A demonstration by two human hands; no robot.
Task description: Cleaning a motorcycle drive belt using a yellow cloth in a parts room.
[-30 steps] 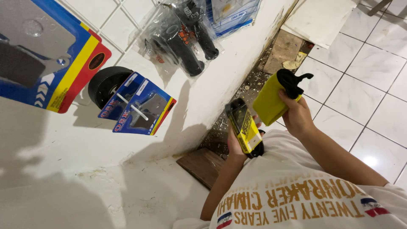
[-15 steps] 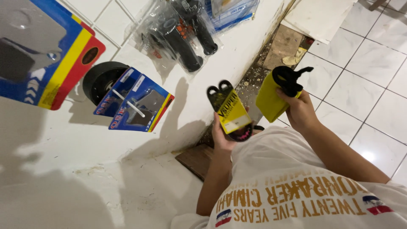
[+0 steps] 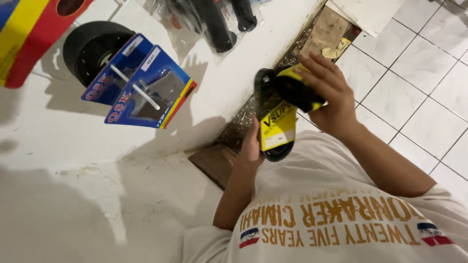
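Presently: left hand (image 3: 252, 146) grasps a yellow card-backed pack with black round part (image 3: 277, 129), held above the white tiled floor's (image 3: 424, 63) edge. Right hand (image 3: 327, 95) fingers clench a black-and-yellow piece (image 3: 297, 92) touching the pack's top. Blue blister packs (image 3: 141, 87) lie well apart.

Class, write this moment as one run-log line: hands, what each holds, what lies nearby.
left hand: holds yellow-carded black part | right hand: grips yellow-black piece | nearby: blue packs, black wheel
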